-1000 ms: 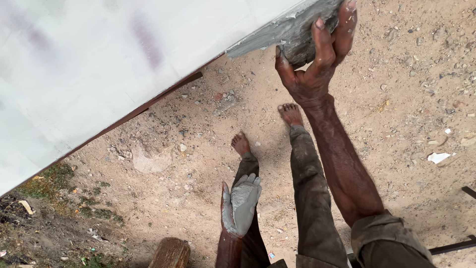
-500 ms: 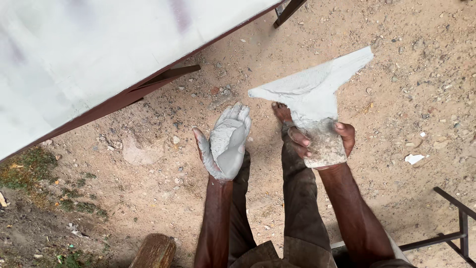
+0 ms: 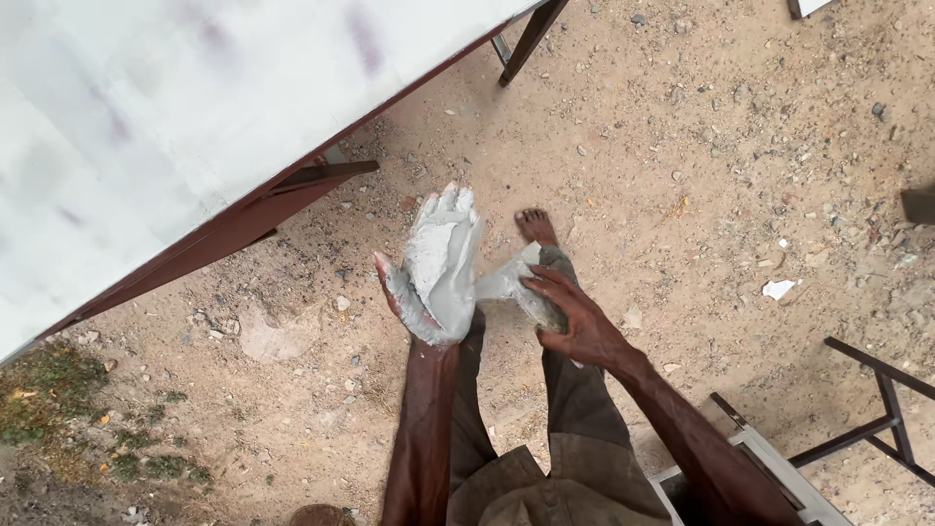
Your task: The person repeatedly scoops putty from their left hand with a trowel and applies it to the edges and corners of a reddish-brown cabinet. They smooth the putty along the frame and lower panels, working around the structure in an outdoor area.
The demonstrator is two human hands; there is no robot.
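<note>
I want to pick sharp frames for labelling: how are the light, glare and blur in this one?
Head view: soft, even daylight with only faint shadows on the sandy ground; the white panel is overexposed, its surface washed out and smeared; the paste-coated left hand and right hand are fairly sharp.

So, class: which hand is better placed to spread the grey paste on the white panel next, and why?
Probably the left hand: its open palm is coated in grey paste and sits nearer the white panel. The right hand is closed round a paste-smeared flat tool.
</note>
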